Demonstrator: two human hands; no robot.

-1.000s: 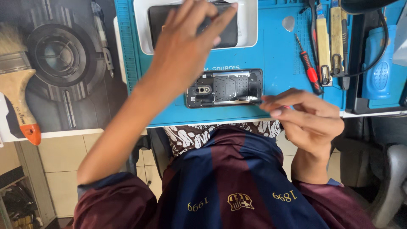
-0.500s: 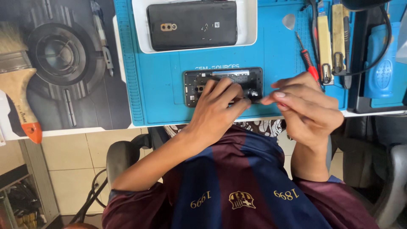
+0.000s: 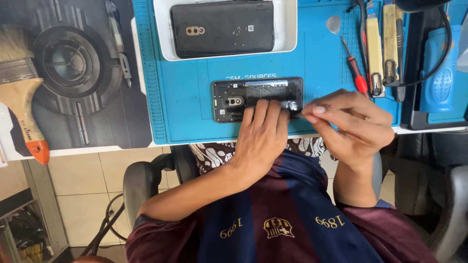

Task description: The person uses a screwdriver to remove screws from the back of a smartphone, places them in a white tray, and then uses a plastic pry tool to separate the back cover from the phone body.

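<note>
left hand flat, fingers pressing on opened phone at blue mat centre. right hand pinching small tool at phone's right end; tool too small to id.

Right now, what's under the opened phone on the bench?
The opened phone lies flat on the blue mat. The left hand covers its near edge; nothing beneath the phone itself is visible.

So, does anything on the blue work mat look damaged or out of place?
Only the opened black phone: its back is off, internals exposed. The black back cover lies in the white tray. Left hand rests on it; right hand pinches a thin tool.
</note>
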